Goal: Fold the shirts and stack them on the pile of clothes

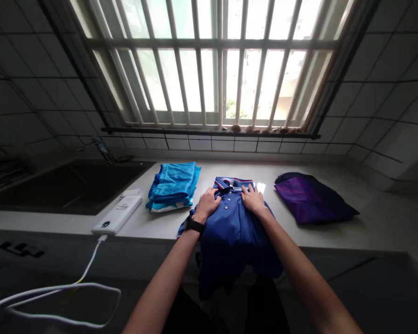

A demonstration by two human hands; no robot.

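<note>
A dark blue polo shirt (pixel 230 227) lies front side up, its red-and-white-edged collar (pixel 234 182) toward the window. Its lower part hangs over the counter's front edge. My left hand (pixel 209 202), with a black watch (pixel 194 224) on the wrist, rests on the shirt's left shoulder area, fingers laid out over the cloth. On the other side of the button placket, my right hand (pixel 253 198) presses flat near the collar with its fingers apart. Left of the shirt is a stack of folded bright blue clothes (pixel 176 183). A folded purple and black garment (pixel 310 197) lies to the right.
A white power bank (pixel 120 213) with a white cable (pixel 90 260) sits by the dark sink (pixel 73 185) on the left. The white countertop (pixel 334 236) runs beneath a barred window (pixel 212 69). Small brownish objects (pixel 236 128) line the sill.
</note>
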